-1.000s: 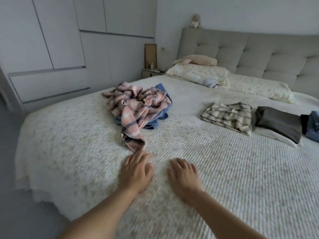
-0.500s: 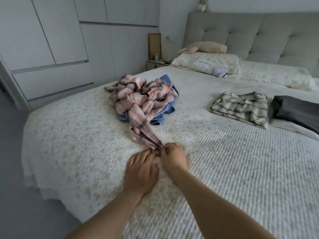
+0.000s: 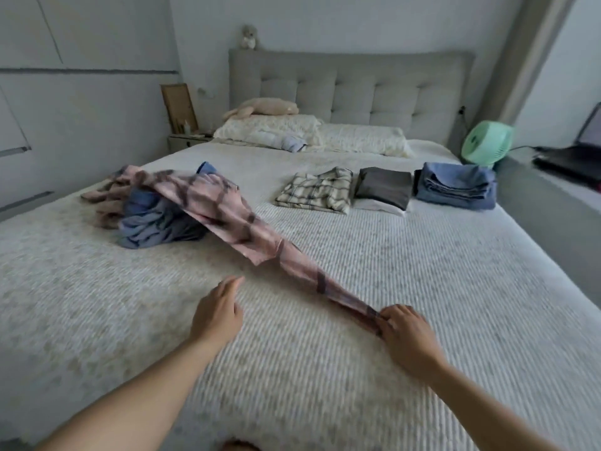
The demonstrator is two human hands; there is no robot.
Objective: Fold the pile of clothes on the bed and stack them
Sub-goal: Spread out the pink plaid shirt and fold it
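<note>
Clothes for folding are spread over a white textured bedspread point(image 3: 422, 288), and the nearest of them is a pink plaid shirt point(image 3: 227, 219). One end of this shirt is pinched in the curled fingers of the right hand point(image 3: 408, 336), low over the near part of the bed. From that pinch the shirt is drawn out in a long, taut, narrow strip running up and to the left, and its far part is draped over the unfolded pile. The left hand point(image 3: 218, 315) is held flat just above the bedspread, to the left of the strip and apart from it; its fingers are straight and close together, and nothing is held in it. Both forearms are seen bare.

Farther back on the left, a crumpled blue garment point(image 3: 153, 219) is seen lying under the pink plaid cloth, partly covered by it. To the right of this, three folded items are laid in a row, close beside one another: a cream checked shirt point(image 3: 317, 190), a dark grey folded garment point(image 3: 383, 187) resting on a white piece, and a folded blue stack point(image 3: 455, 185). Beyond them, two pale pillows point(image 3: 361, 139) are set against a grey tufted headboard point(image 3: 351, 89). A green fan point(image 3: 486, 143) is seen beside the bed at the far right.
</note>
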